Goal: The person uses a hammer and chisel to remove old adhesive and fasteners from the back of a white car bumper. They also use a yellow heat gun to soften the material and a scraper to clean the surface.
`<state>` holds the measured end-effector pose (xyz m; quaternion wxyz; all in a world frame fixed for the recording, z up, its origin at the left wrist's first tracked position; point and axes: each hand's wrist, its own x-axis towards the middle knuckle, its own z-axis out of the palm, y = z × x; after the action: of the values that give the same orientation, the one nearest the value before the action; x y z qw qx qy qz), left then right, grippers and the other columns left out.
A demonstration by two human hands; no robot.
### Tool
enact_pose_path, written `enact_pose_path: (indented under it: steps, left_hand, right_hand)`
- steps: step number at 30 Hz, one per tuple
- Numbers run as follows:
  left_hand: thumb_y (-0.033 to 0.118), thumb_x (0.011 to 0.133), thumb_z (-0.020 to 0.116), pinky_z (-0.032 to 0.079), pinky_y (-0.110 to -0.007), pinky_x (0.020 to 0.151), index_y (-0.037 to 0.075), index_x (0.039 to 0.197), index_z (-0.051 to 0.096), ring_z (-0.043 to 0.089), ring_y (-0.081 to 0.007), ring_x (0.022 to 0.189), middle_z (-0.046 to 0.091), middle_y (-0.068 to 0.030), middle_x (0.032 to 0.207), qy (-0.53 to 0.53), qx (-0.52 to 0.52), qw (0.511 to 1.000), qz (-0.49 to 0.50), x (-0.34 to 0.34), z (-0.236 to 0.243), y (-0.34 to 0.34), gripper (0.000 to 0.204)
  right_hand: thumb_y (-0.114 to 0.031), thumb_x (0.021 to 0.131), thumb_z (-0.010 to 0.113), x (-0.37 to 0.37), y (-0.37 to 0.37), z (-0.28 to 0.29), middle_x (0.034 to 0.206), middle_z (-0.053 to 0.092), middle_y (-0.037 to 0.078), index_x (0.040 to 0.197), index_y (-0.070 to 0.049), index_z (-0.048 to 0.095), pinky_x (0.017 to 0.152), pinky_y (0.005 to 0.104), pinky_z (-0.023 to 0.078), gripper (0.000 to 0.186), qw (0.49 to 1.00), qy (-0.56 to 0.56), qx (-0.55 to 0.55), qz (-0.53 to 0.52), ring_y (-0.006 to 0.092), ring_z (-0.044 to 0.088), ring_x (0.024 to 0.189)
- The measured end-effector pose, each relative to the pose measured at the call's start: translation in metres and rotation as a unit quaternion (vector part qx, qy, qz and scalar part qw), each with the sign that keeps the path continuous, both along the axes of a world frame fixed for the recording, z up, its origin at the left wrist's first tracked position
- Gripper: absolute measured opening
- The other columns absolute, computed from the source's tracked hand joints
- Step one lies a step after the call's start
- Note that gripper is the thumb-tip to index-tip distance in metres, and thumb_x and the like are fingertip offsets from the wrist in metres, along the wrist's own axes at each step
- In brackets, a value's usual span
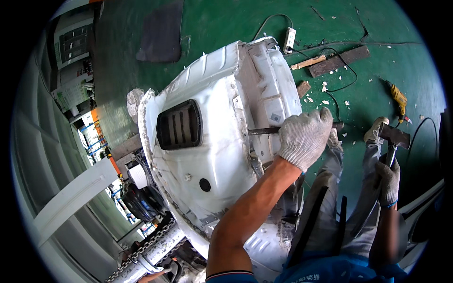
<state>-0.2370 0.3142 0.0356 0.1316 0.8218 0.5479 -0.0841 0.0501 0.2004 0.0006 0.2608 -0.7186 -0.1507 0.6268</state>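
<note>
My left hand [306, 137], in a white knit glove, is closed round a dark metal chisel [265, 131]. The chisel's tip meets the torn inner edge of a white car body section [222, 162], and its butt end sticks out on the right of my fist. In my right hand [388, 181], also gloved, is a hammer [395, 137], gripped by its handle with the head up. The hammer head is apart from the chisel, off to its right. A black vent grille [179, 124] and a round black plug [205, 184] sit in the white panel.
On the green floor lie a yellow power tool [398, 100], a white power strip [289, 40] with cables, a dark wood plank [339, 61] and scattered white flakes. A chain [155, 238] wraps a white post at lower left. My shoes are just beyond the hammer.
</note>
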Motion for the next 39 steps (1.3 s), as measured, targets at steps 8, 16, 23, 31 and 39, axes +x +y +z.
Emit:
enact_pose_path:
  steps: [8,16,23,31,39]
  left_hand:
    - [0.016,0.088,0.066,0.057,-0.043,0.053,0.009,0.095,0.063,0.073,-0.0292,0.066,0.068,-0.0108,0.073,-0.017,0.011,0.998,0.053,0.001,-0.004,0.017,0.01]
    - [0.019,0.087,0.068,0.058,-0.044,0.054,0.009,0.096,0.063,0.074,-0.0301,0.068,0.07,-0.0105,0.078,-0.017,-0.002,0.998,0.061,-0.001,-0.001,0.014,0.014]
    - [0.021,0.088,0.068,0.057,-0.044,0.053,0.01,0.097,0.061,0.074,-0.0297,0.068,0.07,-0.0103,0.078,-0.019,0.005,0.999,0.05,0.001,0.001,0.016,0.016]
    - [0.02,0.09,0.062,0.057,-0.049,0.055,0.012,0.1,0.069,0.075,-0.0296,0.069,0.072,-0.0111,0.076,0.121,-0.064,0.991,0.017,-0.01,-0.034,-0.013,0.015]
    - [0.025,0.091,0.066,0.058,-0.046,0.058,0.012,0.094,0.063,0.074,-0.0309,0.071,0.07,-0.0086,0.077,0.036,-0.083,0.996,0.024,0.018,-0.027,-0.023,0.013]
  right_hand:
    - [-0.01,0.083,0.065,-0.049,0.062,0.033,0.064,0.052,0.0,0.093,-0.003,0.057,0.036,0.0254,0.04,0.015,0.996,0.044,0.046,0.056,0.0101,0.046,0.04]
    - [-0.007,0.077,0.07,-0.048,0.098,0.05,0.068,0.054,0.001,0.091,-0.001,0.057,0.038,0.0245,0.042,0.02,0.984,0.122,0.027,0.123,0.01,0.052,0.045]
    - [-0.016,0.087,0.073,0.051,0.093,0.049,0.07,0.057,0.0,0.101,-0.003,0.062,0.046,0.0254,0.043,0.022,0.938,-0.121,0.316,-0.077,0.01,0.055,0.053]
    - [-0.001,0.079,0.07,-0.052,0.08,0.04,0.068,0.057,0.004,0.091,-0.002,0.057,0.039,0.0275,0.045,0.017,0.964,0.183,-0.047,0.186,0.0126,0.057,0.046]
    - [-0.009,0.084,0.064,0.022,0.02,-0.023,0.061,0.052,0.003,0.092,-0.001,0.057,0.034,0.0278,0.038,0.014,0.999,0.039,-0.037,0.008,0.0126,0.046,0.039]
